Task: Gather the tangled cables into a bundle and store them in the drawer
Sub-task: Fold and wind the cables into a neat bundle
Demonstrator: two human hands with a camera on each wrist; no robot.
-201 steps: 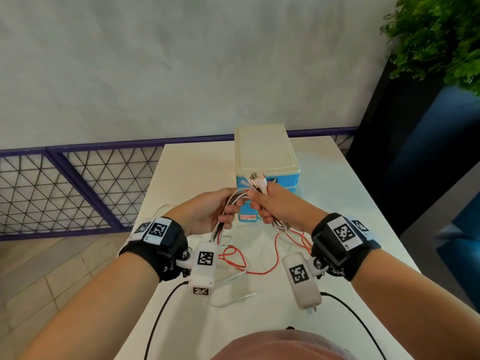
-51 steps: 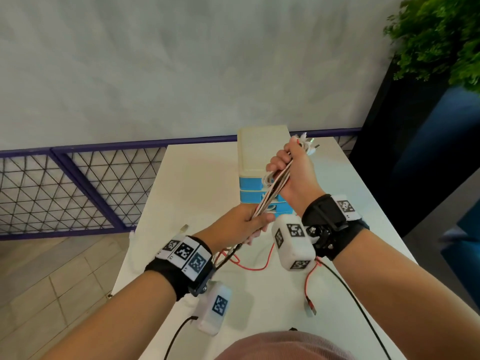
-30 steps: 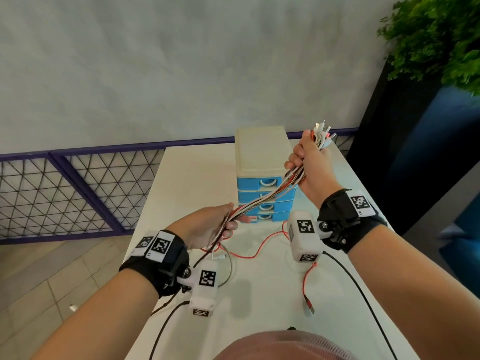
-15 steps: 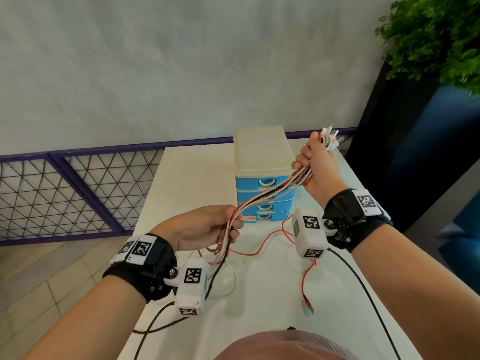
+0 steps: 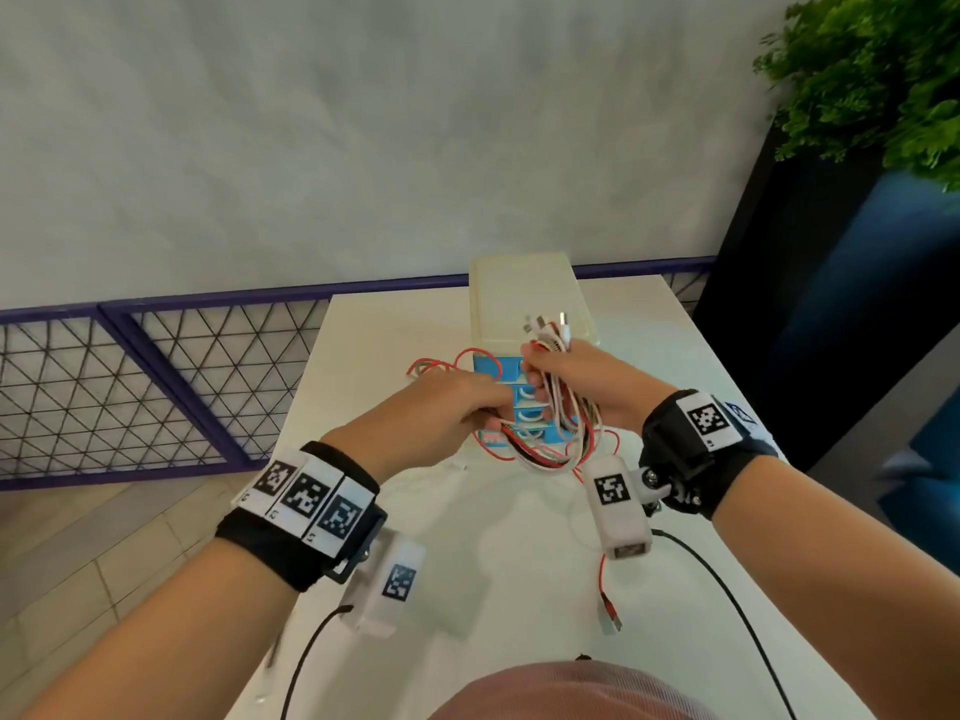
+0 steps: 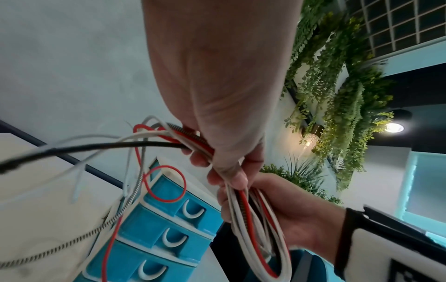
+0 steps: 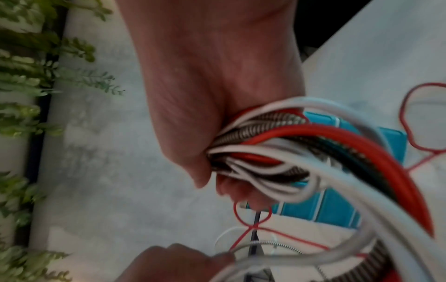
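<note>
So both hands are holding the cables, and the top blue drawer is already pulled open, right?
Not quite. Both the left hand and right hand grip the cables, but the left wrist view shows every blue drawer shut, the top one included.

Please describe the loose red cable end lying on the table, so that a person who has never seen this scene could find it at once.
Start at the white table with the small blue drawer unit near its far edge. Come toward the person, past the right hand that holds the cable bundle. The red cable end lies flat there; unlike the gathered cables, it trails alone and ends in a metal plug.
</note>
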